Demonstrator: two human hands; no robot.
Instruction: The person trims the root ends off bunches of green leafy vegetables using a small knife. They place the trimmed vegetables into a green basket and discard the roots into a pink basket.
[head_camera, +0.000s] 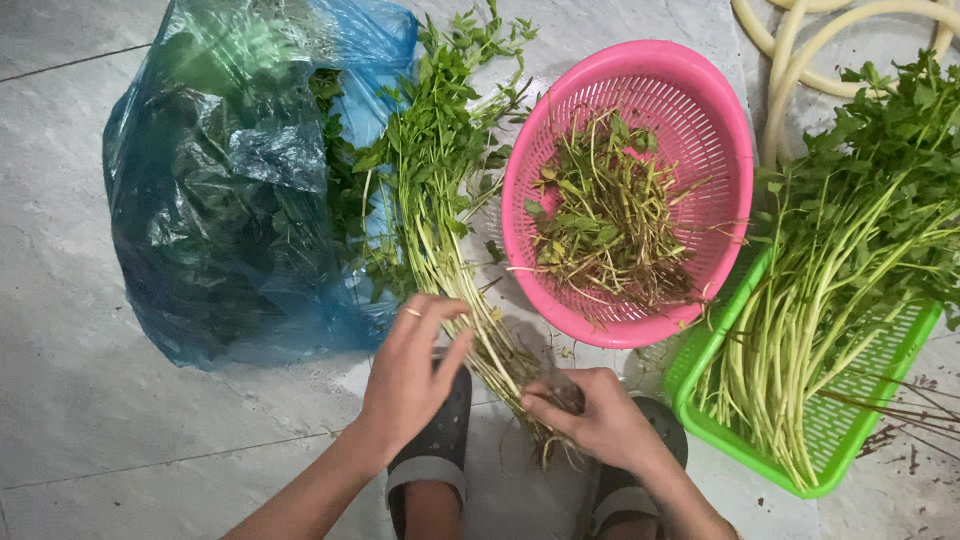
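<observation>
Item one: a bunch of leafy green stalks (440, 190) lying on the pale tiled floor (90, 420), leaves toward the top, root ends toward us. Our right hand (600, 415) is closed in a pinch on the root end of the bunch, fingertips pressed together around the stems. Our left hand (410, 370) is loosely spread, fingers a little curved, resting against the stalks just left of them; a ring sits on one finger. Both hands work above our dark perforated clogs (435, 440).

Item two: a blue plastic bag (220, 200), crumpled and open toward the right, holding more dark green leaves; the bunch's leafy end lies against its mouth.

Item three: a round pink perforated basket (700, 100), just right of the bunch, tilted toward us. In it lies a loose tangle of short stems, small leaves and brownish rootlets, apparently trimmings, though we cannot tell for sure at this distance.

Item four: a rectangular green perforated tray (850, 430), touching the pink basket's lower right edge. It holds long pale stalks laid in one direction, leafy tops spilling over its upper end.

Item five: a coil of cream-coloured hose (800, 60) on the floor at the top right, behind both baskets.
</observation>
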